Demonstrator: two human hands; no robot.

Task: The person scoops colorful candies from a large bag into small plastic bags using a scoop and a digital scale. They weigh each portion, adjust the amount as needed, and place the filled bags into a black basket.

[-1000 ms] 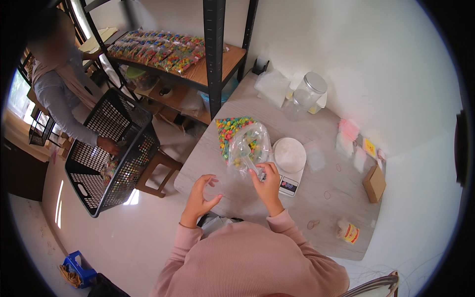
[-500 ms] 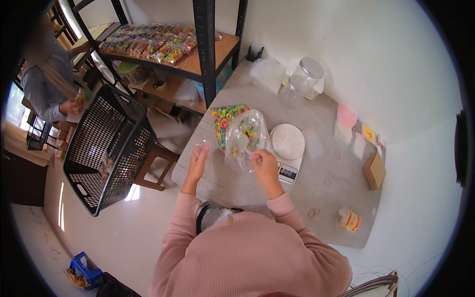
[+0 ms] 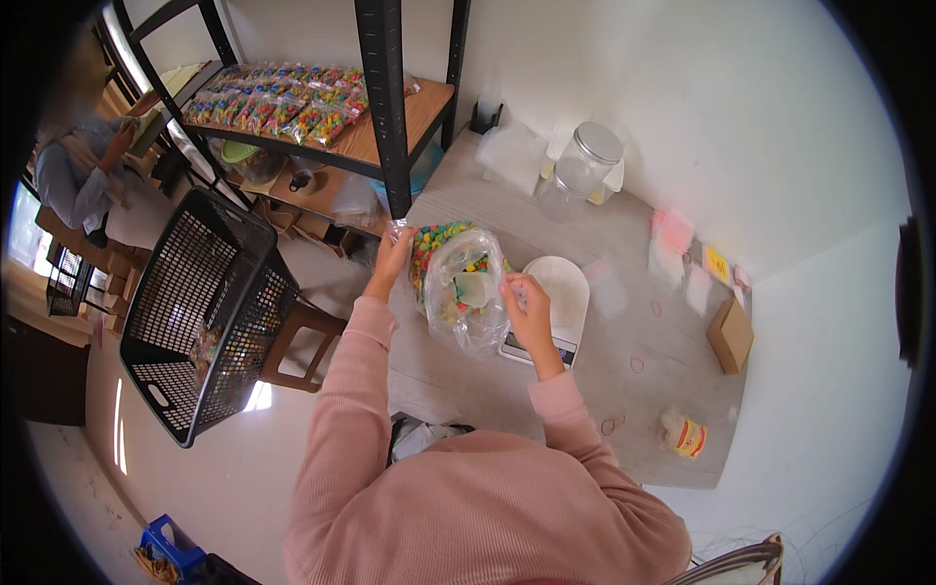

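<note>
A large clear plastic bag (image 3: pixel 466 330) of small multicoloured candy-like pieces (image 3: pixel 441 239) stands with its mouth folded open on the table. Inside the mouth sits a translucent cup (image 3: pixel 475 289) among the pieces. My right hand (image 3: pixel 529 310) is closed, its fingers pinching the bag's right rim. At the bag's far left side, my left hand (image 3: pixel 389 261) is closed on a small clear plastic bag (image 3: pixel 397 228), which sticks up past the fingertips. Just right of the large bag is a white kitchen scale (image 3: pixel 561 292), partly covered by my right hand.
A black basket (image 3: pixel 210 312) stands left on a brown stool (image 3: pixel 304 341). Filled candy bags (image 3: pixel 278 102) lie on the shelf. Clear jars (image 3: pixel 590 161), a cardboard box (image 3: pixel 729 334) and a yellow-labelled packet (image 3: pixel 687 437) are on the table (image 3: pixel 585 409). A person (image 3: pixel 83 180) stands far left.
My left hand has moved farther away with the small bag. The right hand still pinches the rim, and the cup now shows clearly. The other person's hand has left the basket's side.
</note>
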